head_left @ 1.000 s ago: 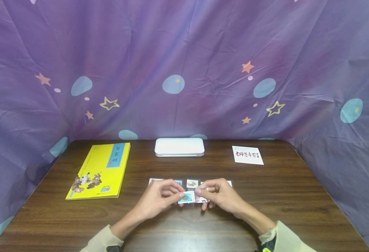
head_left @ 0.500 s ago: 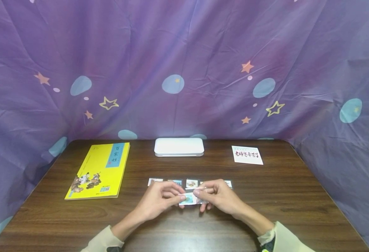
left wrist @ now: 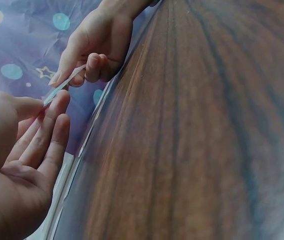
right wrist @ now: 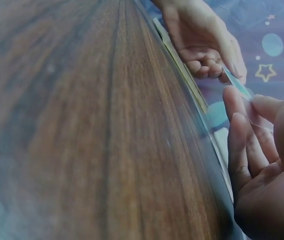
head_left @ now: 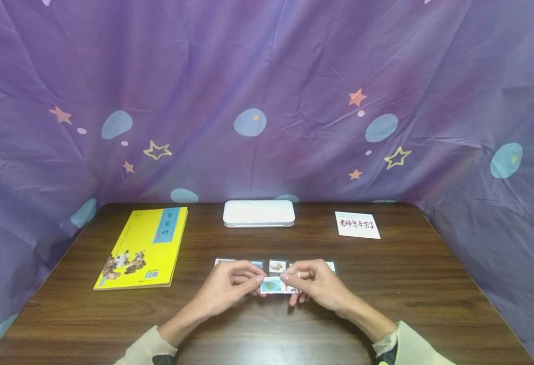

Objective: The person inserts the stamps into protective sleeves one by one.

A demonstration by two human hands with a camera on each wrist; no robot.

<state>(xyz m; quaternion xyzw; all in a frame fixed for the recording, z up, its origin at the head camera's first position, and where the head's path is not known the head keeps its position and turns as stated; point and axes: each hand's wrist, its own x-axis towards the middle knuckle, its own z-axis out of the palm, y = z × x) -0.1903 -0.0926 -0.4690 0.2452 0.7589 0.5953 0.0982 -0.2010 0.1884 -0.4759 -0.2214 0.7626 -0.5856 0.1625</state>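
A small white-edged stamp (head_left: 271,285) with a blue-green picture is held up over the near middle of the table. My left hand (head_left: 230,286) pinches its left end between thumb and fingertips. At the other end, my right hand (head_left: 323,285) pinches a clear sleeve (right wrist: 263,123), which shows as thin film below the thumb in the right wrist view. The stamp (right wrist: 238,85) overlaps the sleeve there, tilted and seen almost edge-on. Both hands' lower fingers hang loosely beneath. Just behind them lies a row of similar small stamps (head_left: 277,266), partly hidden by the hands.
A yellow book (head_left: 146,248) lies on the left of the brown wooden table (head_left: 267,334). At the back middle sits a white flat case (head_left: 259,212). A white card with dark red writing (head_left: 358,225) is at the back right. Purple patterned cloth (head_left: 267,101) surrounds the table.
The stamp and sleeve tipped slightly toward me, then came back up. My left thumb has drawn back to the stamp's left edge, leaving more of the picture visible. The right hand is nearly unmoved.
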